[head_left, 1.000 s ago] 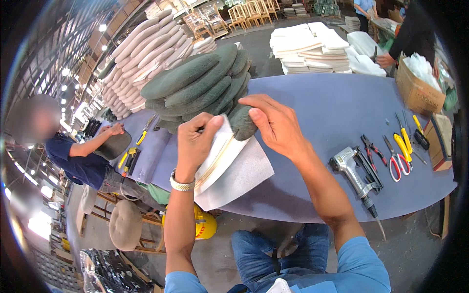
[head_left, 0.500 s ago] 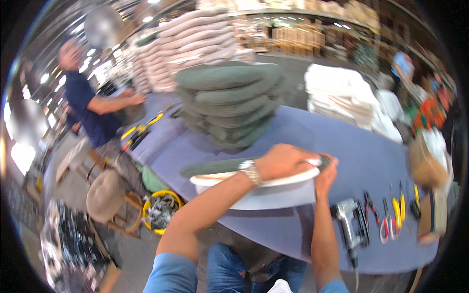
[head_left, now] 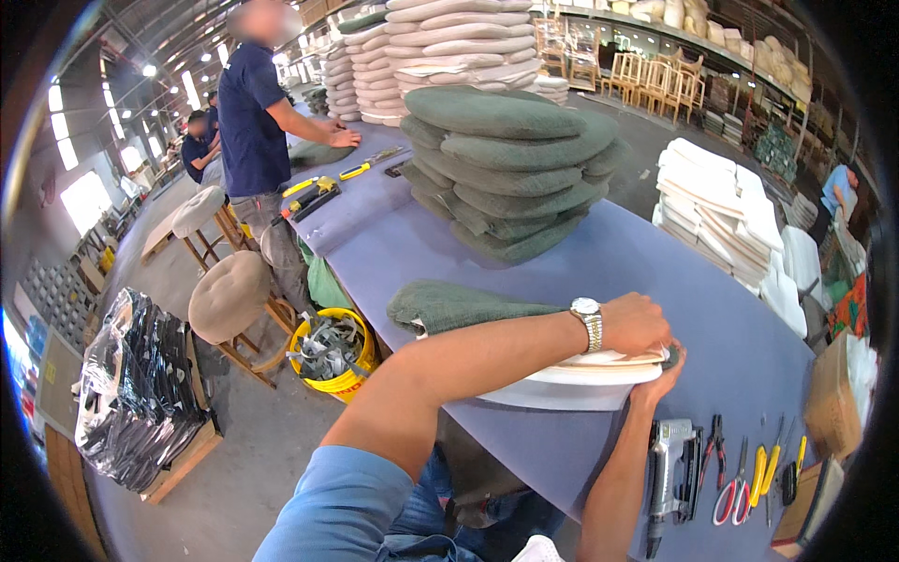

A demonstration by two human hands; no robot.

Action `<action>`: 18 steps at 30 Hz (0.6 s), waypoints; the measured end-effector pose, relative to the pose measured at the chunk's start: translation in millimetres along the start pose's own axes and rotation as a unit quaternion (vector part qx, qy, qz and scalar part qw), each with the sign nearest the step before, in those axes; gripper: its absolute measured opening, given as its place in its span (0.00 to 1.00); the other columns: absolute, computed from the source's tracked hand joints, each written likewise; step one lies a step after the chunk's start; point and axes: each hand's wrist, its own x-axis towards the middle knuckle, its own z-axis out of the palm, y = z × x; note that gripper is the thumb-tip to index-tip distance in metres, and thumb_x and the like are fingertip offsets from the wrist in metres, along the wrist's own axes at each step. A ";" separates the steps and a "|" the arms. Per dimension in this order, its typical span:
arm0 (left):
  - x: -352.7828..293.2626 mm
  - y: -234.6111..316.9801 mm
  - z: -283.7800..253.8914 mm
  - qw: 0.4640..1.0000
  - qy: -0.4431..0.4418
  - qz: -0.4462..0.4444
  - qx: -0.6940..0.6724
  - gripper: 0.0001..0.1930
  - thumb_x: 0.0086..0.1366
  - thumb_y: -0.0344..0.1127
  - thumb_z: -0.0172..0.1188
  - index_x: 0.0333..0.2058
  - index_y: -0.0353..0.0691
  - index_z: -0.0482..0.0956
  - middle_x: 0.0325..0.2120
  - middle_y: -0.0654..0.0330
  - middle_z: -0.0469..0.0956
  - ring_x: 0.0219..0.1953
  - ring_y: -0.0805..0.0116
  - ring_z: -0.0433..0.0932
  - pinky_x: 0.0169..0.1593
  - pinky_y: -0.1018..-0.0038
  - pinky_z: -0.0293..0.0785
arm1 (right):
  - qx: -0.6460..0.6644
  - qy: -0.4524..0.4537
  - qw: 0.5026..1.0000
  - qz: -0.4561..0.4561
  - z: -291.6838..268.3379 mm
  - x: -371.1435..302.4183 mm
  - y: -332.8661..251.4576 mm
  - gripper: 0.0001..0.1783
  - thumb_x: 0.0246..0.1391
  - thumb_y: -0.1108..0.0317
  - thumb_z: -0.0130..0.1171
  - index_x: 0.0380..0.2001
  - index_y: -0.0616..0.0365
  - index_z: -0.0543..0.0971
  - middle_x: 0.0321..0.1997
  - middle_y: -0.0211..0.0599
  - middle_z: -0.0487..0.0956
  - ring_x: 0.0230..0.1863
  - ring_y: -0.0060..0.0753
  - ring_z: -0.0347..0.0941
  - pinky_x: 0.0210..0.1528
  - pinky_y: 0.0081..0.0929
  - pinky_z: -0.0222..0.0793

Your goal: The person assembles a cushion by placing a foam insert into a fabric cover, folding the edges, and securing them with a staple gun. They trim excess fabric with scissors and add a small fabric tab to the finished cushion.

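A seat cushion with a dark green fabric cover [head_left: 478, 304] and a white underside [head_left: 562, 389] lies on the blue-grey table before me. The cover bulges loosely at its left end. My left hand [head_left: 637, 323], with a metal-banded watch at the wrist, is closed at the cushion's right end, its fingertips turned out of sight. Wrapped round that end from the right and below is my right hand [head_left: 663, 373], gripping the edge and a bit of green fabric. Both hands nearly meet there. Behind the cushion rises a stack of green seat cushions [head_left: 515, 169].
On the table's right lie a staple gun [head_left: 672, 473], pliers [head_left: 714, 454], red-handled scissors [head_left: 733, 496] and yellow-handled tools [head_left: 768, 468]. A yellow bucket of scraps [head_left: 332, 351] and padded stools [head_left: 234, 295] stand left. A co-worker [head_left: 255, 122] stands at the far left side.
The whole view has swung, so the table and cushions sit farther right in the picture. Both hands keep hold of the cushion's right end. My left forearm reaches farther across it.
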 end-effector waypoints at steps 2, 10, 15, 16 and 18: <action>-6.9 5.1 6.6 0.999 0.013 -0.036 -0.007 0.11 0.63 0.45 0.61 0.38 0.50 0.88 0.28 0.52 0.85 0.31 0.46 0.83 0.37 0.53 0.78 | 0.015 -0.025 0.999 0.022 7.5 -9.3 -9.8 0.29 0.75 0.48 0.34 0.52 0.59 0.78 0.49 0.38 0.80 0.51 0.35 0.77 0.56 0.35 0.74; -40.6 8.5 60.3 0.991 0.093 -0.065 -0.069 0.19 0.72 0.54 0.53 0.50 0.49 0.83 0.58 0.58 0.77 0.53 0.55 0.80 0.47 0.55 0.81 | -0.227 -0.116 0.959 -0.125 3.7 -34.2 -42.2 0.26 0.76 0.56 0.38 0.55 0.65 0.79 0.56 0.47 0.79 0.59 0.42 0.73 0.66 0.36 0.64; -31.3 19.2 106.6 0.990 0.114 -0.087 -0.017 0.14 0.64 0.46 0.63 0.45 0.48 0.83 0.48 0.63 0.82 0.49 0.59 0.83 0.43 0.56 0.81 | -0.422 -0.139 0.873 -0.201 -15.9 -40.5 -29.6 0.25 0.76 0.59 0.39 0.52 0.68 0.80 0.59 0.52 0.78 0.67 0.50 0.68 0.70 0.41 0.59; -36.6 16.6 104.3 0.990 0.110 -0.090 -0.021 0.14 0.63 0.45 0.63 0.44 0.48 0.84 0.48 0.63 0.82 0.48 0.59 0.84 0.43 0.56 0.81 | -0.448 -0.149 0.853 -0.220 -14.5 -42.2 -25.8 0.25 0.76 0.59 0.38 0.52 0.68 0.80 0.59 0.53 0.78 0.67 0.51 0.68 0.70 0.42 0.59; -39.8 16.3 101.0 0.991 0.096 -0.093 -0.032 0.14 0.62 0.45 0.64 0.44 0.48 0.84 0.48 0.64 0.82 0.47 0.60 0.84 0.42 0.56 0.81 | -0.519 -0.164 0.805 -0.238 -16.2 -40.7 -27.8 0.25 0.76 0.60 0.36 0.53 0.66 0.80 0.61 0.54 0.77 0.69 0.56 0.66 0.70 0.46 0.58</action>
